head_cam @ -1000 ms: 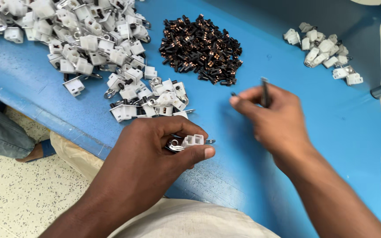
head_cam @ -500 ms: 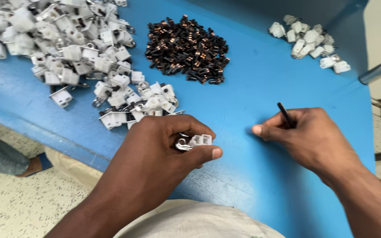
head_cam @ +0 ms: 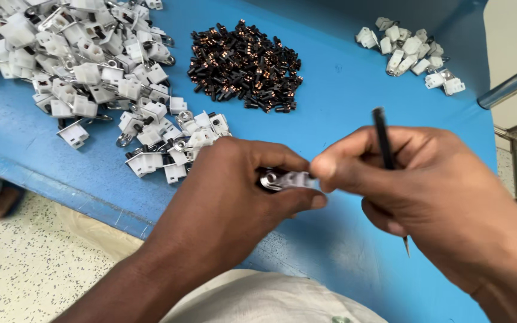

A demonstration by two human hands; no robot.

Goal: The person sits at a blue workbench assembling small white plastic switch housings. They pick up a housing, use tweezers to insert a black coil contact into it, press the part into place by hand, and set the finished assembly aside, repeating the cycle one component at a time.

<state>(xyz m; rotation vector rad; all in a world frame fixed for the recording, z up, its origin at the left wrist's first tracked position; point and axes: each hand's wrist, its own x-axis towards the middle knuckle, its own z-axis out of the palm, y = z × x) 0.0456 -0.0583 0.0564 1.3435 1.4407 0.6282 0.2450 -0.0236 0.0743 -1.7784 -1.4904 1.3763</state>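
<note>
My left hand (head_cam: 231, 197) grips a small white plastic connector (head_cam: 288, 179) with a metal ring at its left end, held just above the blue table (head_cam: 342, 101). My right hand (head_cam: 432, 191) touches the connector's right end with thumb and forefinger. A thin black pointed tool (head_cam: 382, 140) runs through the right hand, its tip showing below the palm. Both hands meet near the table's front edge.
A large heap of white connectors (head_cam: 85, 78) covers the table's left side. A pile of small black and copper parts (head_cam: 243, 66) lies in the middle at the back. A smaller group of white connectors (head_cam: 411, 54) sits at the back right. A metal rail (head_cam: 513, 84) runs at the right.
My right hand has moved left from the table surface to the connector in my left hand, carrying the black tool. The left hand has stayed on the connector.
</note>
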